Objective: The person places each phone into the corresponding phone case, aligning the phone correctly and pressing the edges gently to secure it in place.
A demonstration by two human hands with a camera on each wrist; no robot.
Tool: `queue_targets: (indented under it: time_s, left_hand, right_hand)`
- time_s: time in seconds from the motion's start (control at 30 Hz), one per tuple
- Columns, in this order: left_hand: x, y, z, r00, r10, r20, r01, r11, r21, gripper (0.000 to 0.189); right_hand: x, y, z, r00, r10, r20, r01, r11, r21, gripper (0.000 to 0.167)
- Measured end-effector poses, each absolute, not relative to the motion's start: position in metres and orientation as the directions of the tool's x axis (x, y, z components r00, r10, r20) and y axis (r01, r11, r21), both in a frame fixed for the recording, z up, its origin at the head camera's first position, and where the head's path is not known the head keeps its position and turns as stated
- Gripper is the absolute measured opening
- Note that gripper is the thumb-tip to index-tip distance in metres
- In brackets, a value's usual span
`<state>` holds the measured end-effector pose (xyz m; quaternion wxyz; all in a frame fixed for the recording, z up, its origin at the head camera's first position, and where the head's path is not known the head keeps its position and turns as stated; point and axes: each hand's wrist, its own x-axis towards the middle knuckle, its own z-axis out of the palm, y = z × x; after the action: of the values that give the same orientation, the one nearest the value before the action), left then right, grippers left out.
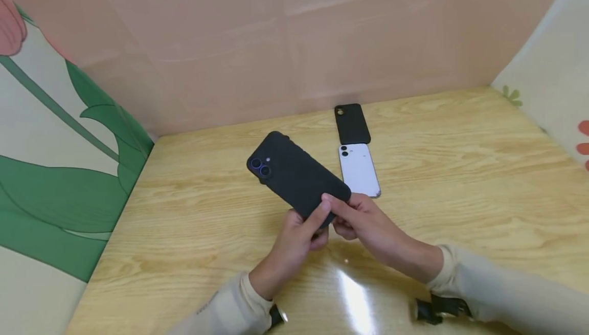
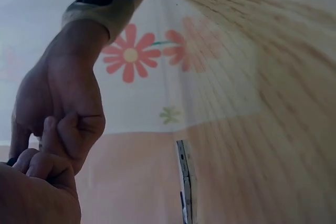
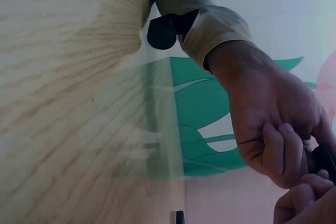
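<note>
Both hands hold a phone in a black case (image 1: 301, 176) above the table, its back and two camera lenses toward me. It tilts, with the lens end at the upper left. Small dark bits stick out at both edges near that end. My left hand (image 1: 299, 235) grips the lower end, thumb on the back. My right hand (image 1: 363, 222) grips the lower right corner, its thumb meeting the left thumb. In the left wrist view the right hand (image 2: 65, 100) shows curled fingers; the phone is mostly hidden. In the right wrist view the left hand (image 3: 273, 119) has curled fingers too.
A white phone (image 1: 360, 171) lies on the wood-grain table (image 1: 198, 212) behind the hands, lenses up. Touching or nearly touching its far end is another black phone case (image 1: 352, 124). A pink backdrop (image 1: 230, 43) and flower-printed side panels (image 1: 55, 197) border the table.
</note>
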<state>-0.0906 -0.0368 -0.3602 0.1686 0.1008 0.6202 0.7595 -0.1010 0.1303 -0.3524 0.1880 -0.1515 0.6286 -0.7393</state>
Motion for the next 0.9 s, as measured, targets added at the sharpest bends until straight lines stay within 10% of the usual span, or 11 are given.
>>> queue_targets:
  time_s: [0.57, 0.9]
  left_hand:
    - [-0.101, -0.053, -0.352, -0.903, 0.411, -0.124, -0.181, -0.103, 0.978, 0.035]
    - [-0.1, -0.048, -0.355, -0.881, 0.469, -0.066, -0.137, -0.119, 0.983, 0.035]
  right_hand:
    - [-0.117, 0.144, -0.334, -0.863, -0.466, -0.198, 0.074, 0.27, -0.96, 0.052]
    - [-0.112, 0.137, -0.341, -0.895, -0.433, -0.107, 0.107, 0.025, -0.994, 0.037]
